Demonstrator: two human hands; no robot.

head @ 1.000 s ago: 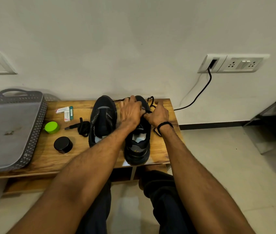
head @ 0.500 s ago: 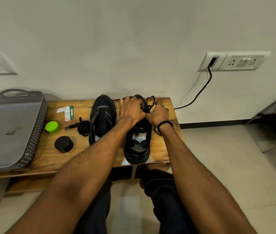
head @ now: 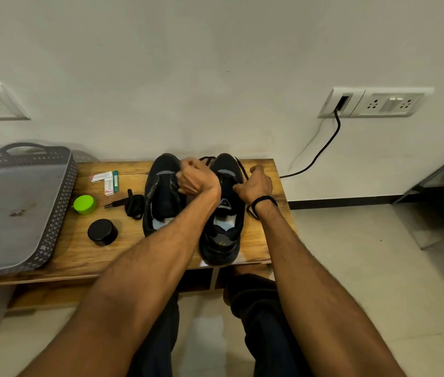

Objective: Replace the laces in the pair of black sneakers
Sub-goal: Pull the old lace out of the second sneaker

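Lace (head: 240, 167) is in both our hands: our left hand (head: 197, 178) is curled in a fist around one end, between the two shoes, and our right hand (head: 254, 183) pinches the other strand over the right sneaker (head: 220, 240). The left sneaker (head: 161, 205) stands just beside it, both on the wooden tabletop (head: 79, 248). A spare lace bundle (head: 134, 204), green lid (head: 85, 204), black tin (head: 102, 232) and grey tray (head: 11, 208) lie to the left.
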